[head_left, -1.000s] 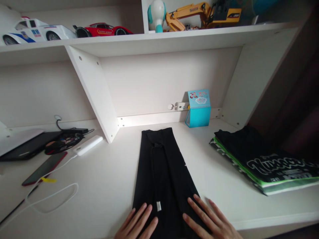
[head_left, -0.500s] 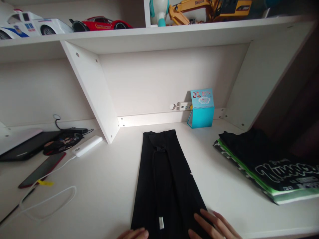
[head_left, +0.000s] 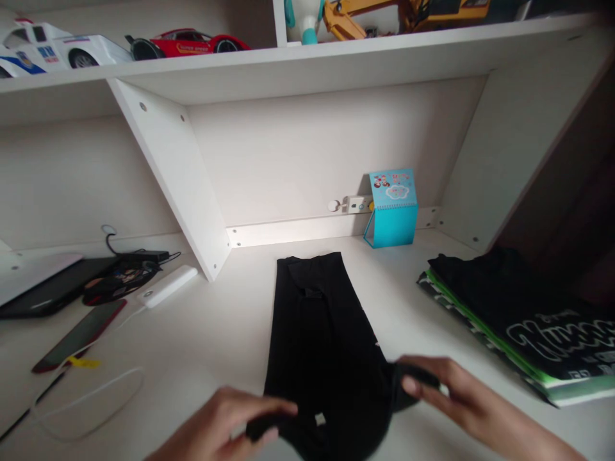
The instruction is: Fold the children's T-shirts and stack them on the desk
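A black garment, folded into a long strip, lies on the white desk with its far end toward the back panel. A small white tag shows near its lower end. My left hand pinches the near left edge of the cloth between thumb and fingers. At the near right edge, my right hand grips the cloth, thumb underneath. Between the two hands the near end is raised off the desk and sags in a curve. The garment's exact kind cannot be made out.
A pile of folded shirts lies at the right. A blue desk calendar stands at the back by a socket. On the left are a phone, a white power bank and cables. Toy cars sit on the shelf above.
My hands, earlier resting at the garment's near end, have come further into view and taken hold of its near edges. That end is now lifted. The view has shifted slightly.
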{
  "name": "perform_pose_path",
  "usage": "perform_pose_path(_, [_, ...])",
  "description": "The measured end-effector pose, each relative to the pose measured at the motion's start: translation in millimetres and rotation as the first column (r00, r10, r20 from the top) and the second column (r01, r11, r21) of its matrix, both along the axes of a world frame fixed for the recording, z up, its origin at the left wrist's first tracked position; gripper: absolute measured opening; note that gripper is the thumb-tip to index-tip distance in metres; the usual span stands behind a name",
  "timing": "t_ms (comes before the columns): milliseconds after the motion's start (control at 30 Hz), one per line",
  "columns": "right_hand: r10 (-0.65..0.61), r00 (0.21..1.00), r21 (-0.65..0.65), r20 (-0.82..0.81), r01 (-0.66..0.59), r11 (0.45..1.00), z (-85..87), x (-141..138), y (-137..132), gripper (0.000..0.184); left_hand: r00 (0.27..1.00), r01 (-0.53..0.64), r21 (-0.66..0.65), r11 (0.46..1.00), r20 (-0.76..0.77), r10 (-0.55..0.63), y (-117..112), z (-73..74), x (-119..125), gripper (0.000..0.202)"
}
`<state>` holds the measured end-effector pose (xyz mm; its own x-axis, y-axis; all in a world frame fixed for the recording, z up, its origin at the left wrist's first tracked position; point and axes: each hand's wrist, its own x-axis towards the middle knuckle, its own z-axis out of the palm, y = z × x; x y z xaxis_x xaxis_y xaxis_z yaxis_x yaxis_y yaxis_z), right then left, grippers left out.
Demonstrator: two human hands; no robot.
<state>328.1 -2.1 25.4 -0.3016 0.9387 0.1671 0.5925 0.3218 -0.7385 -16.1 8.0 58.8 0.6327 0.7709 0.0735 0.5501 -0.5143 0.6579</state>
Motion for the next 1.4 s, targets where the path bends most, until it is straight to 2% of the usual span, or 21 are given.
perform_pose_path(33, [-0.037, 0.998, -0.056, -0.052, 0.034, 0.998, 6.8, 0.8, 24.7, 0.038, 0.996, -0.089, -0.053, 0.995, 0.019, 0.09, 19.7, 12.1, 4.1, 0.027])
perform_pose_path(100, [-0.017, 0.972, -0.122, -0.236, -0.012, 0.992, 15.3, -1.4, 85.5, 0.037, 0.973, -0.143, -0.171, 0.975, 0.157, 0.17, 72.2, 25.5, 13.8, 0.031])
perform_pose_path(167, [-0.065, 0.902, -0.148, -0.426, 0.002, 0.989, 13.9, -8.6, 150.8, 0.03, 0.889, -0.184, -0.279, 0.943, 0.361, 0.28, 134.8, 20.9, 24.3, 0.036])
perform_pose_path(200, [-0.12, 0.866, -0.204, -0.485, 0.022, 0.979, 9.1, -13.6, 180.5, 0.026, 0.824, -0.211, -0.345, 0.914, 0.441, 0.357, 165.5, 11.7, 29.4, 0.037])
perform_pose_path(267, [-0.209, 0.846, -0.298, -0.491, 0.062, 0.953, -7.7, -24.2, 227.8, 0.02, 0.711, -0.266, -0.511, 0.817, 0.469, 0.524, 217.0, -16.5, 37.8, 0.037])
perform_pose_path(300, [-0.235, 0.847, -0.329, -0.477, 0.076, 0.941, -18.3, -29.0, 244.1, 0.018, 0.688, -0.285, -0.584, 0.76, 0.428, 0.587, 235.5, -33.0, 40.7, 0.037])
perform_pose_path(367, [-0.255, 0.858, -0.355, -0.446, 0.092, 0.93, -39.6, -35.3, 263.3, 0.013, 0.671, -0.295, -0.639, 0.711, 0.391, 0.63, 256.7, -63.9, 43.4, 0.034])
perform_pose_path(433, [-0.254, 0.862, -0.364, -0.439, 0.088, 0.927, -55.4, -36.1, 269.7, 0.009, 0.664, -0.296, -0.634, 0.714, 0.401, 0.631, 261.7, -83.8, 41.5, 0.034])
perform_pose_path(500, [-0.229, 0.864, -0.355, -0.449, 0.063, 0.933, -61.9, -32.0, 270.9, 0.01, 0.677, -0.284, -0.609, 0.741, 0.42, 0.604, 259.9, -88.5, 36.6, 0.035])
perform_pose_path(600, [-0.171, 0.866, -0.321, -0.469, 0.013, 0.947, -56.8, -22.3, 274.2, 0.018, 0.715, -0.192, -0.589, 0.785, 0.464, 0.523, 261.1, -74.9, 29.1, 0.037])
perform_pose_path(667, [-0.146, 0.87, -0.293, -0.47, 0.001, 0.956, -50.1, -18.0, 280.8, 0.023, 0.708, -0.123, -0.575, 0.809, 0.52, 0.477, 268.8, -63.6, 26.9, 0.037])
perform_pose_path(733, [-0.14, 0.884, -0.269, -0.446, 0.017, 0.963, -46.1, -17.1, 291.2, 0.025, 0.714, -0.119, -0.547, 0.828, 0.533, 0.455, 280.7, -58.8, 27.1, 0.035])
perform_pose_path(833, [-0.197, 0.92, -0.231, -0.34, 0.121, 0.965, -49.1, -19.5, 310.6, 0.021, 0.786, -0.354, -0.429, 0.831, 0.345, 0.513, 300.3, -67.4, 28.4, 0.029])
perform_pose_path(933, [-0.301, 0.936, -0.155, -0.183, 0.275, 0.949, -59.3, -20.3, 327.4, 0.014, 0.778, -0.552, -0.264, 0.791, 0.179, 0.603, 315.8, -84.2, 26.5, 0.022])
perform_pose_path(1033, [-0.347, 0.936, -0.079, -0.054, 0.343, 0.936, -68.8, -17.4, 335.3, 0.023, 0.768, -0.598, -0.171, 0.783, 0.156, 0.621, 324.7, -95.1, 22.1, 0.023])
perform_pose_path(1133, [-0.332, 0.943, -0.053, 0.039, 0.333, 0.941, -73.5, -15.5, 334.5, 0.032, 0.772, -0.612, -0.112, 0.783, 0.132, 0.622, 326.3, -97.6, 20.1, 0.033])
perform_pose_path(1233, [-0.279, 0.954, -0.061, 0.114, 0.287, 0.956, -71.2, -17.4, 327.8, 0.018, 0.812, -0.566, -0.113, 0.816, 0.095, 0.576, 321.4, -94.8, 22.0, 0.028])
perform_pose_path(1300, [-0.249, 0.959, -0.063, 0.139, 0.259, 0.964, -62.9, -18.8, 321.3, 0.012, 0.852, -0.506, -0.126, 0.853, 0.083, 0.518, 315.5, -88.1, 23.4, 0.02])
perform_pose_path(1400, [-0.245, 0.962, -0.006, 0.116, 0.248, 0.969, -33.7, -15.6, 308.0, 0.008, 0.89, -0.429, -0.122, 0.895, 0.112, 0.442, 303.1, -62.0, 23.4, 0.019])
